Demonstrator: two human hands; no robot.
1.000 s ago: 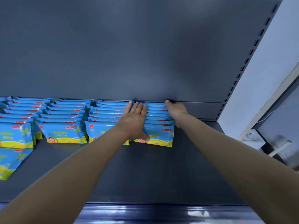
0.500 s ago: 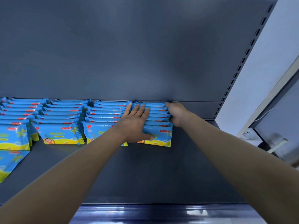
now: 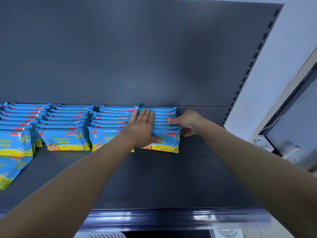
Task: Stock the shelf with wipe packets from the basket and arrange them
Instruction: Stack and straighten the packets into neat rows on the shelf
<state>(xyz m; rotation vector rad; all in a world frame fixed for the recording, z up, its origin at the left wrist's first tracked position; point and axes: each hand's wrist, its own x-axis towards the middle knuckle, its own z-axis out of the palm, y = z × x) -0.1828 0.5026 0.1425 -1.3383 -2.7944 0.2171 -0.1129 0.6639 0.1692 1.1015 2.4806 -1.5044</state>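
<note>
Left grip (image 3: 142,129) flat on wipe packets (image 3: 164,111); right grip (image 3: 187,121) clasps their edge, fingertips hidden.

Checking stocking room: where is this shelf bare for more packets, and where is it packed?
Bare shelf: right of the right row up to the slotted upright, and the front strip before the lip. Crowded: other rows side by side leftward, loose packet front left.
</note>
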